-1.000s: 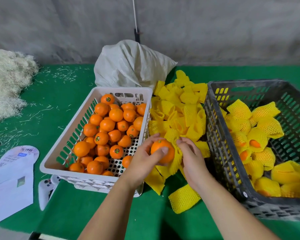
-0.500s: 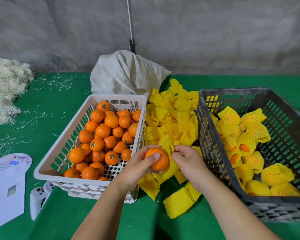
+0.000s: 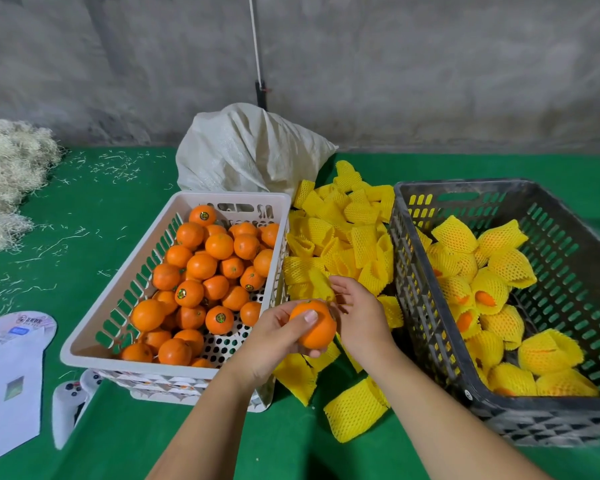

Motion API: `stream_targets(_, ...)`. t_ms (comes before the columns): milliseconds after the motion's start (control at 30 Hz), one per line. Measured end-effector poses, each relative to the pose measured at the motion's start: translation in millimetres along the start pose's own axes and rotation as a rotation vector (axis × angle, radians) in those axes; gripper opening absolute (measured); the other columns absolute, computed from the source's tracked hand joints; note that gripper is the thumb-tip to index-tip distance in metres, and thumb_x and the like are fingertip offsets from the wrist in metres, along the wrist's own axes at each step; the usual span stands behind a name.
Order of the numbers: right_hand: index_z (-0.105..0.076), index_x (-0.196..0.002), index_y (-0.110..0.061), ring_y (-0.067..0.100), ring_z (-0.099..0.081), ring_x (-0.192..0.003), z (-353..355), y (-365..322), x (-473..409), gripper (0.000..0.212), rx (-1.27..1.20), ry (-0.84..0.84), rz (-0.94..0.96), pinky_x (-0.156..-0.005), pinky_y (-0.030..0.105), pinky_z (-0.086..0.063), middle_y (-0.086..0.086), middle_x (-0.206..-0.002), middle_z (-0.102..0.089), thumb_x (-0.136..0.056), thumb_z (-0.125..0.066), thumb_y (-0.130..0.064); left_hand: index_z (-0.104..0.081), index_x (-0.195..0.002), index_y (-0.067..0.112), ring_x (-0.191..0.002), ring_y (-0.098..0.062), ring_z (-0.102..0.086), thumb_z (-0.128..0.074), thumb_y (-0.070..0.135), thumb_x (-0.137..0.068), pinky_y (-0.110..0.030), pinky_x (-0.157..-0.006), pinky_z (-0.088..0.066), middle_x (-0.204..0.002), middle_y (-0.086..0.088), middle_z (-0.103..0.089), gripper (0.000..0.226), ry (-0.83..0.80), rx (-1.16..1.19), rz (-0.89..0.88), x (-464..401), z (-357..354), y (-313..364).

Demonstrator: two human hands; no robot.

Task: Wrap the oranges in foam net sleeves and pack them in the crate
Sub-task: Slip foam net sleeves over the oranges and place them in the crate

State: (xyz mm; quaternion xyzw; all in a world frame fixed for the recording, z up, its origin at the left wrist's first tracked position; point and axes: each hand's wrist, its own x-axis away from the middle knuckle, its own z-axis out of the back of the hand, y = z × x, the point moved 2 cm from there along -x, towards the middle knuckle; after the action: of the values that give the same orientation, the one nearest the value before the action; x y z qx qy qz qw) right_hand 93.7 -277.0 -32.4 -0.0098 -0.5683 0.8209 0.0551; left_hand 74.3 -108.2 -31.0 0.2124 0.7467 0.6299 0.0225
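My left hand [image 3: 274,337] grips a bare orange [image 3: 314,329] above the table, between the two containers. Just right of it, my right hand [image 3: 361,317] has its fingers loosely spread, with the fingertips at the near edge of the pile of yellow foam net sleeves [image 3: 343,237]; no sleeve shows between its fingers. Left of my hands, the white basket [image 3: 136,370] holds several unwrapped oranges [image 3: 201,265]. The dark crate [image 3: 465,183] on the right holds several oranges wrapped in yellow sleeves [image 3: 489,292].
A loose sleeve [image 3: 355,410] lies on the green cloth in front of my forearms. A white sack [image 3: 250,150] stands behind the basket. Straw [image 3: 7,178] is heaped far left. Papers [image 3: 7,375] and a white controller [image 3: 68,410] lie near left.
The yellow sleeve that was against the orange is no longer there. My right hand has opened and shifted slightly away toward the pile. The view has tilted upward.
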Motion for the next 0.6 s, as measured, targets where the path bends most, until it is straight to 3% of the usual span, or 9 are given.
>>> stream_targets(67,-0.067,-0.127,-0.022,0.014,-0.061,-0.119,3.9,3.0,1.0,0.035,0.041,0.029,0.014,-0.103,0.035,-0.052,-0.002,-0.127,-0.067,-0.099,-0.060,-0.003,-0.071,-0.130,0.014,-0.080,-0.034,-0.073,-0.080,0.058,-0.078,-0.039,-0.073,-0.062,-0.116,-0.020,-0.073,0.069,0.025,-0.020,-0.005,-2.0,-1.7,-1.3)
stream_targets(233,-0.070,-0.108,-0.025,0.008,-0.066,-0.095,9.4,7.8,11.9,0.021,0.045,0.095,0.036,-0.083,0.031,-0.057,-0.010,-0.101,-0.070,-0.099,-0.059,-0.009,-0.069,-0.133,0.016,-0.085,-0.029,-0.076,-0.079,0.055,-0.075,-0.039,-0.073,-0.062,-0.121,-0.015,-0.072,0.071,0.057,-0.049,-0.019,-4.4,-4.8,-2.0)
stream_targets(367,-0.067,-0.099,-0.022,0.006,-0.057,-0.071,9.1,5.5,20.7,0.024,-0.080,0.187,0.049,-0.062,0.019,-0.046,-0.010,-0.083,-0.063,-0.093,-0.058,0.000,-0.068,-0.130,0.024,-0.095,-0.023,-0.076,-0.079,0.059,-0.072,-0.035,-0.073,-0.062,-0.123,-0.008,-0.070,0.069,0.077,-0.121,-0.052,-6.1,-8.7,-1.7)
stream_targets(433,-0.065,-0.092,-0.024,0.003,-0.052,-0.063,7.2,0.7,27.2,0.028,-0.126,0.222,0.094,-0.057,0.016,-0.041,-0.011,-0.074,-0.059,-0.092,-0.056,0.002,-0.060,-0.132,0.032,-0.098,-0.012,-0.074,-0.078,0.062,-0.072,-0.029,-0.073,-0.060,-0.127,-0.004,-0.064,0.069,0.101,-0.185,-0.081,-6.0,-7.0,-1.4)
stream_targets(533,-0.060,-0.086,-0.025,0.004,-0.051,-0.062,1.2,-8.0,36.9,0.032,-0.141,0.212,0.153,-0.057,0.015,-0.038,-0.015,-0.076,-0.060,-0.092,-0.052,0.005,-0.043,-0.144,0.046,-0.103,0.002,-0.068,-0.080,0.056,-0.075,-0.024,-0.081,-0.058,-0.136,0.010,-0.053,0.079,0.072,-0.181,-0.084,-4.1,0.5,-1.2)
stream_targets(600,-0.061,-0.091,-0.025,0.005,-0.058,-0.078,-2.7,-13.6,41.4,0.034,-0.143,0.188,0.188,-0.066,0.017,-0.045,-0.017,-0.085,-0.062,-0.091,-0.052,0.008,-0.042,-0.149,0.054,-0.117,0.004,-0.064,-0.081,0.053,-0.078,-0.026,-0.088,-0.059,-0.143,0.022,-0.050,0.082,0.014,-0.128,-0.064,-1.2,4.5,-0.7)
